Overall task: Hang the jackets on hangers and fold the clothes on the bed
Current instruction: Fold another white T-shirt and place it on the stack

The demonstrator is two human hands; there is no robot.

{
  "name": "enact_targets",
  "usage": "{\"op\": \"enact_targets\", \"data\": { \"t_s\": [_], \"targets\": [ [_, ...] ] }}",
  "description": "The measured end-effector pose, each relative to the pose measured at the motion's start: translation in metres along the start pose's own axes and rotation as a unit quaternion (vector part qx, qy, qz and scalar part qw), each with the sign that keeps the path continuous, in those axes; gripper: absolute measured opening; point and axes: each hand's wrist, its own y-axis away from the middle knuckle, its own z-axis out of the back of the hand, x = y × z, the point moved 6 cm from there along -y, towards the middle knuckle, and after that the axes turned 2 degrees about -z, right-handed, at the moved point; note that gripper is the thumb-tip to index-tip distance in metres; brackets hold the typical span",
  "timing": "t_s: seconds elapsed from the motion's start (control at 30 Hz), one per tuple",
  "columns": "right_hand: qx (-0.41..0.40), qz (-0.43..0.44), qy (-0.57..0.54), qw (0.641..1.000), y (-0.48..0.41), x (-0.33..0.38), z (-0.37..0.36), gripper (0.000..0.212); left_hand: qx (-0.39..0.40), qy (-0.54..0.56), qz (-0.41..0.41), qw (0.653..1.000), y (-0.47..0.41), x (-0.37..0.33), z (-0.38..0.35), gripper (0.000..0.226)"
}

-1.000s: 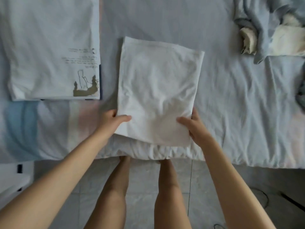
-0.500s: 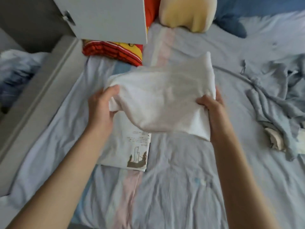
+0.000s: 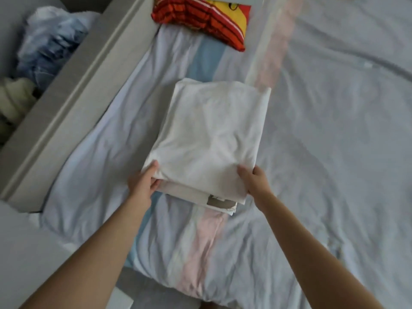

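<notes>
Near corners of a folded white cloth garment [image 3: 211, 139], stacked on a folded printed white shirt [image 3: 220, 202] on the pale-sheeted bed [image 3: 334, 130], are pinched by the left hand [image 3: 143, 184] and right hand [image 3: 256, 181], thumbs on top.

A single head-worn wide-angle view is provided. It is directed forward and steeply down onto the bed [image 3: 334, 152], at close arm's-reach range, from the bed's near edge.

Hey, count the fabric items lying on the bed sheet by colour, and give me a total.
White: 2, plain white folded garment atop white folded shirt with brown print
Red and yellow: 1, striped fabric cushion
Total: 3
</notes>
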Motion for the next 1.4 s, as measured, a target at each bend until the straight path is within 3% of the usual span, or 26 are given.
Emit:
{"op": "enact_targets", "data": {
  "t_s": [0.17, 0.27, 0.47, 0.63, 0.73, 0.8, 0.9, 1.0, 1.13, 1.33, 1.4],
  "targets": [
    [0.068, 0.015, -0.031, 0.997, 0.016, 0.012, -0.002, 0.011, -0.039, 0.126, -0.026, 0.991, -0.005, -0.019, 0.004, 0.01],
    [0.051, 0.01, -0.025, 0.998, 0.019, 0.001, -0.006, 0.009, -0.084, 0.127, -0.035, 0.988, -0.008, -0.015, 0.011, 0.022],
    [0.061, 0.018, -0.005, 0.998, 0.023, -0.01, -0.007, 0.009, -0.136, 0.148, -0.041, 0.979, -0.001, 0.005, 0.026, 0.023],
    [0.067, 0.014, 0.06, 0.996, 0.021, -0.008, -0.004, 0.002, -0.189, 0.093, -0.036, 0.977, 0.004, 0.026, 0.041, 0.022],
    [0.083, -0.02, 0.071, 0.994, 0.01, 0.0, -0.005, 0.011, -0.229, -0.071, -0.119, 0.964, 0.007, 0.013, 0.044, 0.023],
    [0.047, -0.008, 0.08, 0.996, -0.004, 0.017, -0.004, 0.023, -0.23, -0.166, -0.206, 0.937, 0.011, -0.007, 0.037, 0.023],
    [-0.005, 0.032, 0.073, 0.997, -0.03, 0.051, -0.005, 0.039, -0.241, -0.191, -0.216, 0.927, 0.007, -0.015, 0.029, 0.029],
    [-0.007, 0.037, 0.023, 0.999, -0.049, 0.074, -0.012, 0.024, -0.258, -0.161, -0.199, 0.931, 0.005, -0.014, 0.026, 0.029],
    [-0.069, 0.091, -0.002, 0.993, -0.047, 0.076, -0.002, 0.007, -0.245, -0.12, -0.252, 0.928, 0.006, -0.017, 0.028, 0.021],
    [-0.209, 0.089, -0.007, 0.974, -0.046, 0.049, 0.003, 0.019, -0.257, -0.077, -0.26, 0.928, 0.011, -0.025, 0.02, 0.02],
    [-0.215, 0.067, -0.004, 0.974, -0.042, 0.04, 0.0, 0.017, -0.312, -0.182, -0.206, 0.909, 0.017, -0.022, 0.024, 0.03]
  ]
}}
